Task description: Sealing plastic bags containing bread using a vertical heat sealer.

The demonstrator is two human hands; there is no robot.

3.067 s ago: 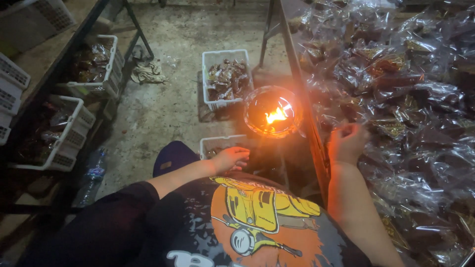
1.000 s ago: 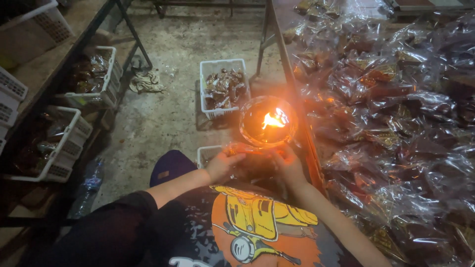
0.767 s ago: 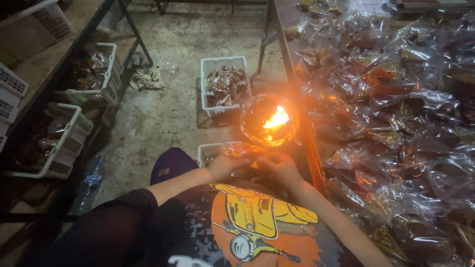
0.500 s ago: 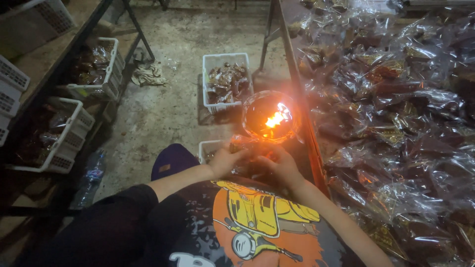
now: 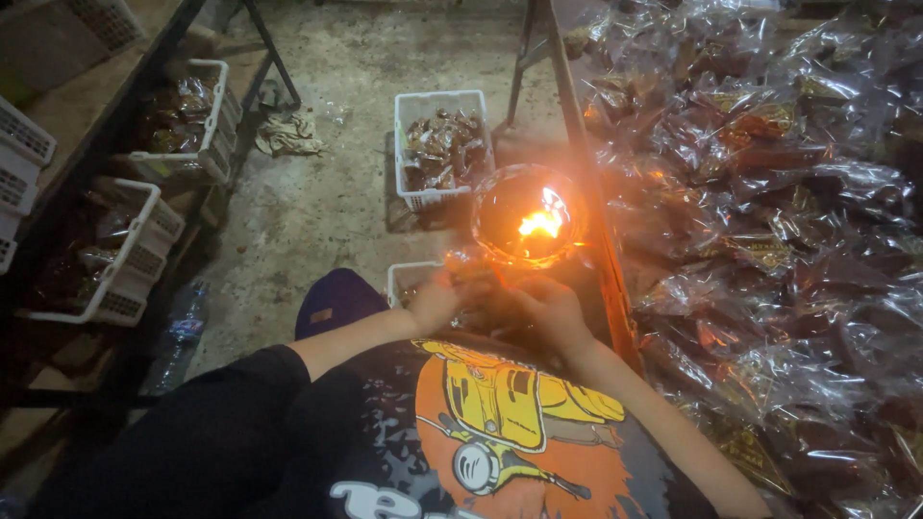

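A small flame [image 5: 540,225] burns inside a round glass bowl [image 5: 500,216] at the table's edge. My left hand [image 5: 436,301] and my right hand [image 5: 552,309] are close together just below the bowl. Between them they pinch a small clear plastic packet [image 5: 474,270], its top edge lit orange near the flame. What is inside the packet is too blurred to tell. My lap, in a dark printed shirt, fills the bottom of the view.
A table [image 5: 608,288] on the right is heaped with clear packets of brown snacks [image 5: 769,192]. A white basket [image 5: 443,144] of packets stands on the concrete floor, another [image 5: 404,277] under my hands. Shelves with baskets [image 5: 183,115] line the left; a water bottle [image 5: 179,336] lies below.
My right hand came off the packet heap on the table and joined my left hand in front of the flame. Both hands have stayed together there, shifting only slightly.
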